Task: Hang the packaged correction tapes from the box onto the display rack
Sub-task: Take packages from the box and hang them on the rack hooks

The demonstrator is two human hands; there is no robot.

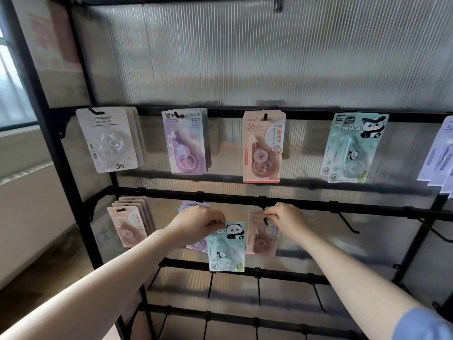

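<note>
My left hand [196, 227] pinches the top of a green panda correction tape pack [226, 249], which hangs down in front of the rack's second row. My right hand [285, 219] pinches the top of a pink "36" pack [261, 235] at a black hook [265, 220] on the second rail. The black display rack [306, 204] fills the view. Its upper row carries white [107, 141], purple [186, 142], pink [263, 147] and panda [353, 148] packs. The box is out of view.
A stack of pink packs [130, 224] hangs at the second row's left, and purple packs [193, 207] sit behind my left hand. Bare hooks [348, 224] jut from the second rail on the right and from the lower rails [318, 300]. Pale packs [441, 153] hang at the far right edge.
</note>
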